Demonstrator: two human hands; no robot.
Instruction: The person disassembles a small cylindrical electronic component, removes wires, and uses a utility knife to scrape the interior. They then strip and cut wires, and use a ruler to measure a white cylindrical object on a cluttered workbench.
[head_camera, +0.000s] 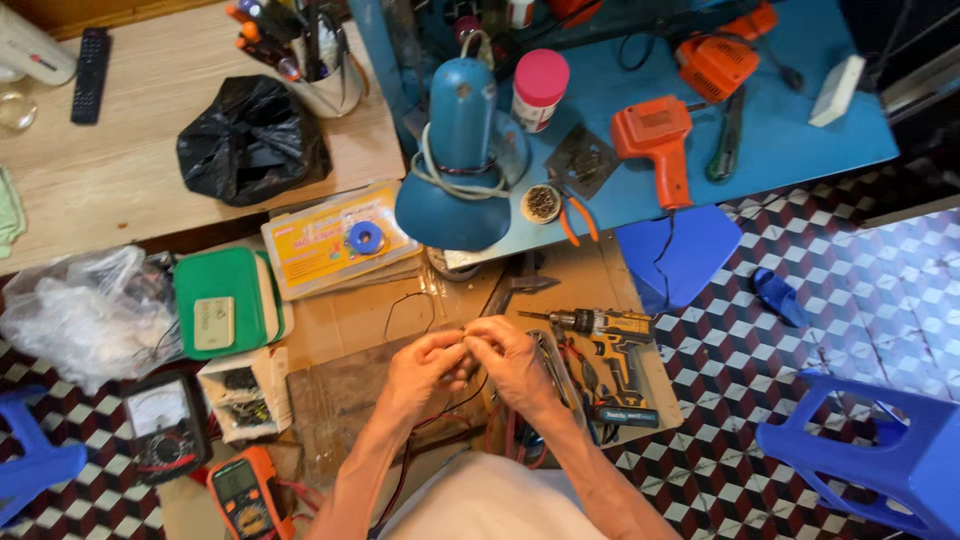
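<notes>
Just below the middle of the frame, the left hand (425, 368) and the right hand (513, 360) were brought fingertip to fingertip, and a thin dark wire (405, 305) was pinched between them. The wire was seen looping up and to the left from the pinch, over the brown cardboard sheet (355, 320), before curving back down to the fingers. Both hands were closed on it, thumbs pressed against forefingers; whatever small part sat at the very tips was too small to be made out. More dark and red leads (440, 412) were trailed down beneath the left wrist, toward the lower edge.

Just right of the right hand, a yellow cordless drill (610, 345) was laid on the cardboard. At lower left, an orange multimeter (243, 492) and a black analogue meter (160, 425) were set side by side. A blue desk lamp (460, 160) was stood above the hands, with an orange soldering gun (660, 140) on the blue table (800, 130) at upper right.
</notes>
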